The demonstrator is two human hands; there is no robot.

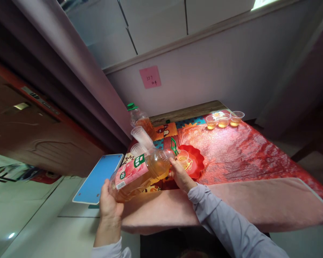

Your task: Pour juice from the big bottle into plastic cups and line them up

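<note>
A large clear juice bottle [140, 173] with a pink label lies tilted almost level in the air between my hands. My left hand [109, 200] supports its base, while my right hand [181, 175] grips it near the neck. A green ring handle [174, 146] sticks up at the neck. The mouth of the bottle points at a clear plastic cup [183, 157] with some amber liquid in it. That cup stands in a red scalloped dish [198, 162]. Whether liquid is flowing cannot be made out.
Behind the bottle are stacked clear cups [141, 136] and a second juice bottle [140, 120] with a green cap. Three cups of amber liquid [223, 121] stand at the far right of the red-covered table [231, 157]. A blue board [98, 179] is at the left.
</note>
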